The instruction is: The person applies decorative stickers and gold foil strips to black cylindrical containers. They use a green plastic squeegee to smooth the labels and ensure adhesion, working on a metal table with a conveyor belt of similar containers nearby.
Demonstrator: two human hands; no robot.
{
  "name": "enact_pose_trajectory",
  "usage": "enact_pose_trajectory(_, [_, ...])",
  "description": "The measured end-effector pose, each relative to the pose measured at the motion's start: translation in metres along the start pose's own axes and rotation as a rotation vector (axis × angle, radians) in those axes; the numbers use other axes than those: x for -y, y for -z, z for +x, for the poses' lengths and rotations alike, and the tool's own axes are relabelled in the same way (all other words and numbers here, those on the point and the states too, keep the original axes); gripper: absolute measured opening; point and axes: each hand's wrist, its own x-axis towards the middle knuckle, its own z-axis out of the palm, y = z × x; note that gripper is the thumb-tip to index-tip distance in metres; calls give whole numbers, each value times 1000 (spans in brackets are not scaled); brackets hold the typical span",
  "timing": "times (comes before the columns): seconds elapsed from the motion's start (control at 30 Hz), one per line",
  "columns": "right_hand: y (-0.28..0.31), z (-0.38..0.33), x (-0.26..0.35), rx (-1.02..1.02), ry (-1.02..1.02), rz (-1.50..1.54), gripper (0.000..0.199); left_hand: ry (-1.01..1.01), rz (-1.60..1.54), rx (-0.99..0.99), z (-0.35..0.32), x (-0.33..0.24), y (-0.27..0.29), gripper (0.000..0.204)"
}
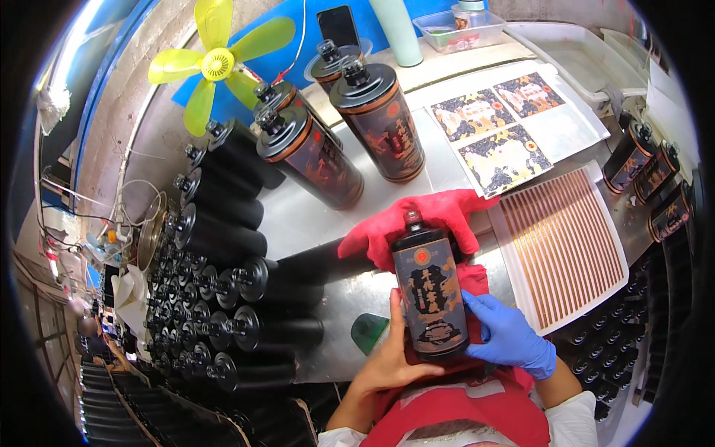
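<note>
Between my two hands stands a black bottle with a dark label in copper and black, a round red emblem near its top. My bare left hand grips its left side, fingers along the edge and thumb near the base. On the lower right side, my right hand in a blue glove presses its fingers against the bottle. A red cloth lies bunched behind and under the bottle. Just left of my left hand is a dark green flat piece, partly hidden by that hand.
Decorated bottles stand behind on the metal table. Several plain black bottles line the left side beside a yellow-green fan. Patterned decal sheets and a sheet of copper stripes lie right. More labelled bottles stand far right.
</note>
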Motion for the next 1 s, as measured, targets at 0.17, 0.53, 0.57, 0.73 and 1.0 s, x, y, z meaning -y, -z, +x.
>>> enact_pose_trajectory(0.17, [-7, -2, -4, -26, 5, -5, 84, -103, -122, -299, 26, -9, 5, 102])
enact_pose_trajectory(0.53, [-11, 2, -8, -19, -22, 5, 83, -168, 16, -276, 54, 6, 5, 65])
enact_pose_trajectory(0.57, [-11, 3, -7, -16, -26, 10, 83, -147, -47, -259, 54, 7, 4, 65])
enact_pose_trajectory(0.73, [-10, 3, -8, -9, -26, 13, 83, -177, -55, -175, 56, 14, 10, 69])
enact_pose_trajectory(1.0, [-10, 4, -7, -16, -21, 30, 83, -166, -61, -177, 58, 10, 9, 70])
